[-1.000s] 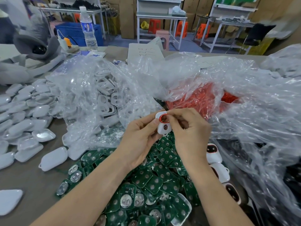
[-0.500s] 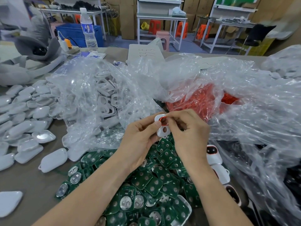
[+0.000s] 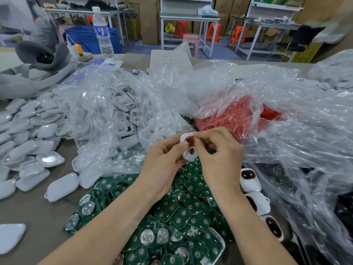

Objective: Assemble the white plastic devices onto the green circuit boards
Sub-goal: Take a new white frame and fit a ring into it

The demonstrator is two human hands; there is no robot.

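The white plastic device (image 3: 189, 156) was held up just above the heap of green circuit boards (image 3: 172, 213), clear of them and not yet joined to any board. The left hand (image 3: 164, 165) gripped it from the side, thumb laid over its face, apparently to steady it and turn its openings toward the person. The right hand (image 3: 219, 157) was closed in a pinch, its fingertips (image 3: 194, 135) on a red ring (image 3: 185, 140) at the device's upper opening. This looked like the ring being seated there, though whether it was fully home could not be told. The lower opening was empty. Working directly over the boards probably kept the next part within easy reach. Just to the right of the pile lay several finished units (image 3: 250, 180) with dark faces and red trim, likely set aside in a row as they were completed. Behind the hands, an open clear bag of red parts (image 3: 229, 119) sat close enough for the right hand to draw from. A second clear bag of white frames (image 3: 122, 109) lay to the left. Further left, white shells (image 3: 28, 131) were spread across the table (image 3: 34, 207).
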